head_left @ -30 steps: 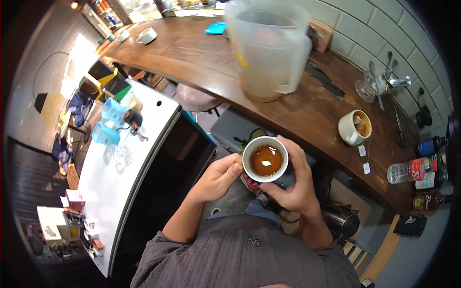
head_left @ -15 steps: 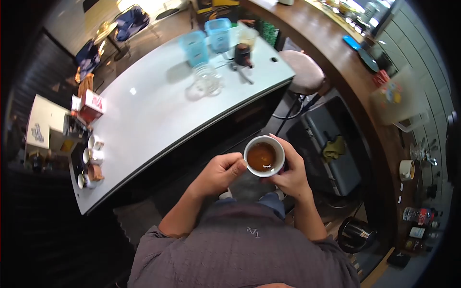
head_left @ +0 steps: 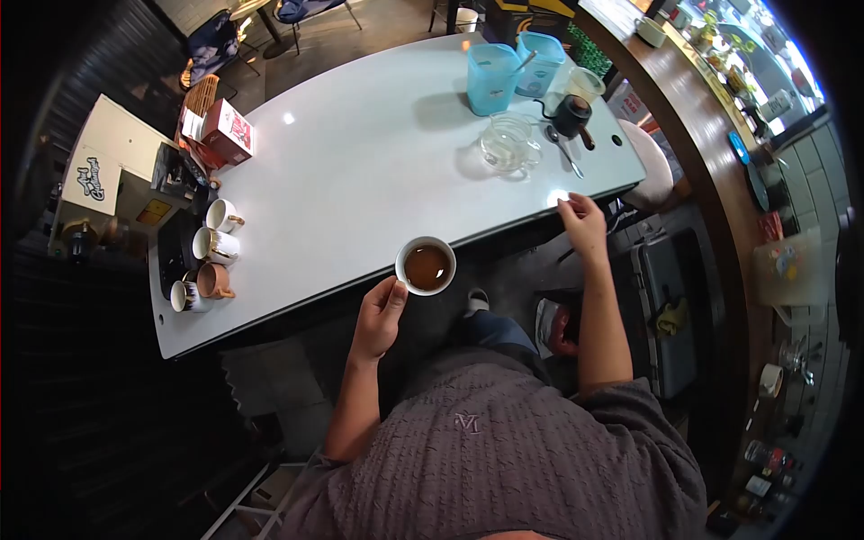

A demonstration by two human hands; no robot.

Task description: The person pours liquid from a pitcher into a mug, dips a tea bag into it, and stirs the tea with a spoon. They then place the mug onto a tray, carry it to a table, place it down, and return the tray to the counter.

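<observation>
White cup [head_left: 427, 241] in your left hand [head_left: 382, 317] — you have it by its side, thumb and fingers pinched together at the lower left of the rim, and brown liquid [head_left: 425, 268] shows inside. It is held up in front of your body, by the near edge of the white counter [head_left: 351, 171]. Your right hand [head_left: 583, 223] is held out apart from it, near the counter's right end, with nothing to be seen in its loosely bent, parted fingers. Nearest to that hand lies a metal spoon [head_left: 567, 153], its handle pointing roughly your way and its bowl beside a small black pot [head_left: 572, 115] with a wooden handle. Just left of the spoon you have a clear glass jug [head_left: 509, 144], and beyond it two blue jugs [head_left: 491, 81] stand side by side. At the counter's left end, well apart from your hands, are three white mugs [head_left: 214, 245] and a brown mug [head_left: 214, 281] — with a red and white box [head_left: 229, 133] farther back.
</observation>
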